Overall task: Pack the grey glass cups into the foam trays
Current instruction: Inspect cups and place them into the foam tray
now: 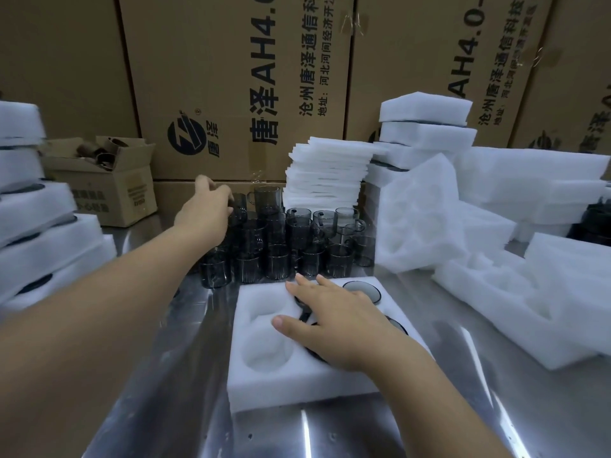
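A white foam tray (264, 385) is laid on the shiny metal tabletop (165, 408), close to the person. The right hand (334, 322) is rested flat on the tray, its grip kept apart with the fingers straight and spread, and nothing is held by it. Under and beside this hand, dark rims of cups already seated in the tray are seen; one seated cup (362, 290) is shown at the far right corner. The two pockets (267, 338) on the left side of the tray are seen without cups. Just behind the tray, a crowd of grey glass cups (281, 246) is stood upright on the tabletop, some placed on top of others. The left hand (206, 209) is stretched to the far left of this crowd, and its grip is closed round one grey glass cup (236, 209), although this part is a little blurred. Behind the cups, a stack of thin foam sheets (327, 173) is placed. Loose foam trays (496, 292) are piled at the right, and filled trays (39, 226) are stacked at the left. A small open carton (102, 180) and large printed cartons (231, 77) are seen at the back.
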